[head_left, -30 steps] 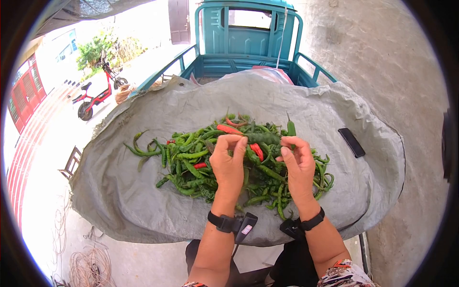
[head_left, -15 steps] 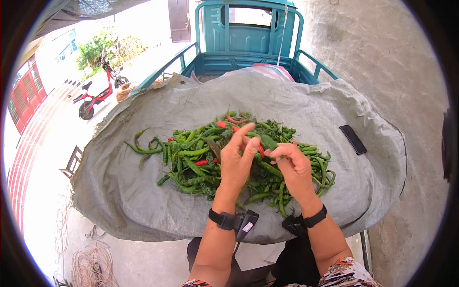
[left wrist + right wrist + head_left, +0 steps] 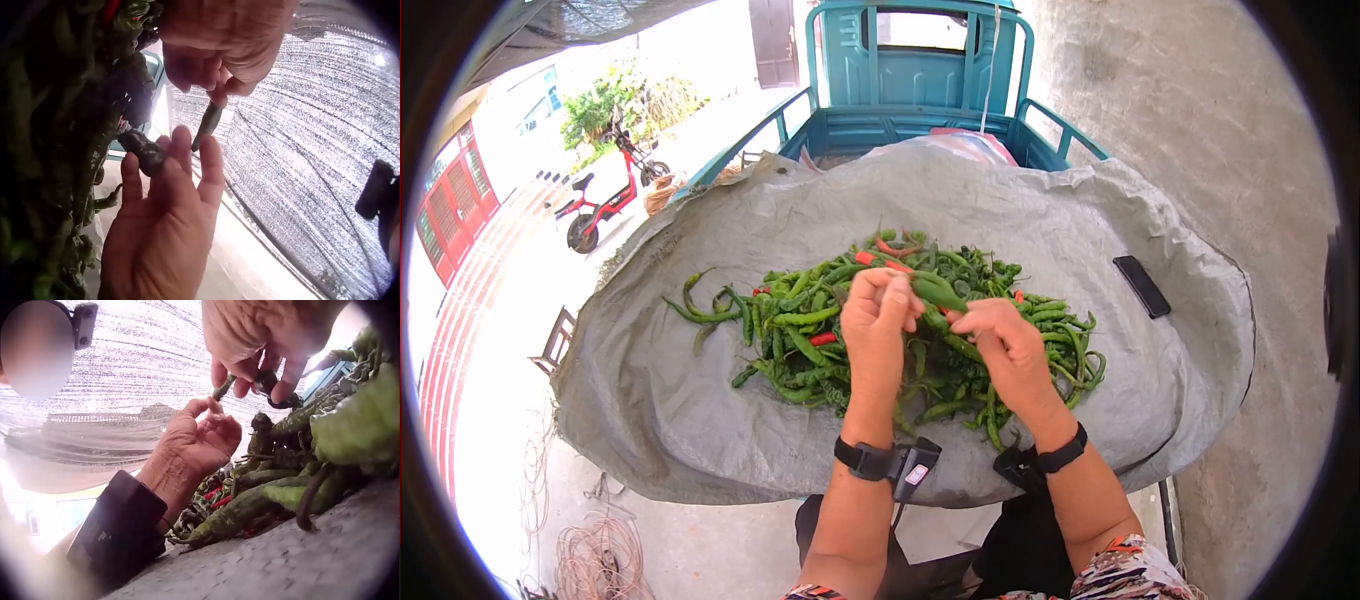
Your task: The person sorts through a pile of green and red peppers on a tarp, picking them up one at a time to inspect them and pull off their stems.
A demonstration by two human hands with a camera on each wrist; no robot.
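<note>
Above a heap of green chili peppers (image 3: 805, 375), a green chili pepper (image 3: 938, 292) spans the gap between the two hands. The left hand (image 3: 878, 312) pinches its left end, thumb on top and fingers curled. At its right end, the thumb and index finger of the right hand (image 3: 1008, 352) pinch the tip. In the left wrist view, the left hand (image 3: 225, 44) grips a pepper (image 3: 207, 125) that points down to the fingers of the right hand (image 3: 165, 244). A dark, wrinkled pepper (image 3: 149, 157) sits between those right fingers.
The heap, with a few red peppers (image 3: 824, 339) in it, lies on a grey tarp (image 3: 700, 420) with raised edges. A black phone (image 3: 1141, 287) lies to the right. Behind stands a blue truck bed (image 3: 920, 125); coiled wire (image 3: 605, 555) is on the floor.
The hands have come closer together. The left fingers, with the index raised half a second ago, now curl round the pepper. An upright pepper by the right fingers is no longer seen there.
</note>
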